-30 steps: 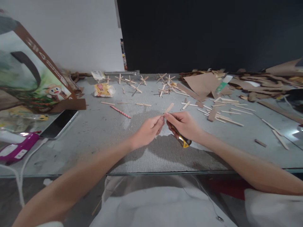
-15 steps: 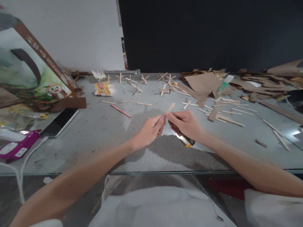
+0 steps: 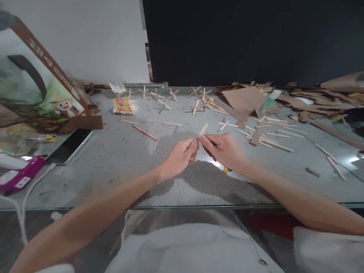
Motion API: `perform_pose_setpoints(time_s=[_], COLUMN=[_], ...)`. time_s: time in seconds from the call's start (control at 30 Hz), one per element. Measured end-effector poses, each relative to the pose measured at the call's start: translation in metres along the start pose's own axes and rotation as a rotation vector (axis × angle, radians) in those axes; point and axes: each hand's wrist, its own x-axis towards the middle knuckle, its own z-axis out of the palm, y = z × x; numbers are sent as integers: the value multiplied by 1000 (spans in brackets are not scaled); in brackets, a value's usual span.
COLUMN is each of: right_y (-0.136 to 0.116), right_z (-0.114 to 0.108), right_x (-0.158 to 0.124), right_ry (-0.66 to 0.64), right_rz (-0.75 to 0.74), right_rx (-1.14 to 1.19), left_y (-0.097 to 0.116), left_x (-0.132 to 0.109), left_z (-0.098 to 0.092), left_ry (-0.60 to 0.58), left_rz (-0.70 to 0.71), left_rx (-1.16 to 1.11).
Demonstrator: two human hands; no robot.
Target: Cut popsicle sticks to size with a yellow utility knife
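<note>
My left hand [image 3: 179,157] and my right hand [image 3: 223,149] meet over the middle of the grey table [image 3: 119,159]. Both pinch the lower end of a short wooden craft stick [image 3: 203,129] that points up and away from me. My right hand also has a yellow-and-black utility knife [image 3: 226,169] tucked under its palm; only its tail end shows below the hand. The fingers of both hands are curled closed.
Star-shaped stick assemblies [image 3: 165,98] lie at the back, loose sticks [image 3: 270,134] and cardboard scraps [image 3: 244,100] to the right. A red pencil [image 3: 144,133], a snack packet [image 3: 125,106], a phone [image 3: 69,146], a printed box [image 3: 34,87] and a pink device [image 3: 17,176] sit on the left.
My right hand has rolled over the knife, so less of the yellow handle shows. Both hands keep pinching the stick in nearly the same spot.
</note>
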Motion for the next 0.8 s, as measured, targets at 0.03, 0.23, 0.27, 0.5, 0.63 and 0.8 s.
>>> perform_pose_setpoints(time_s=[0.03,0.23,0.27,0.5,0.63,0.8], right_y=[0,-5,-6,-8,-6,-2], right_z=[-1,-9,-10,-8,-6,0], right_x=[0,0,0,-1,-2,-3], right_ry=[-1,-78,-79,132,151,160], right_rz=[-10,59,74,55,23,0], right_rx=[-23,38,52,70,91,43], left_y=[-1,-1,-1,-2,-3,-1], left_x=[0,3,3,2,-1,-3], left_z=[0,-3,-4,-4,-5,-5], left_ry=[3,39,42,41,40,23], left_rz=[-1,1,-3,27,54,70], left_rx=[-4,-41,-41,97,237,308])
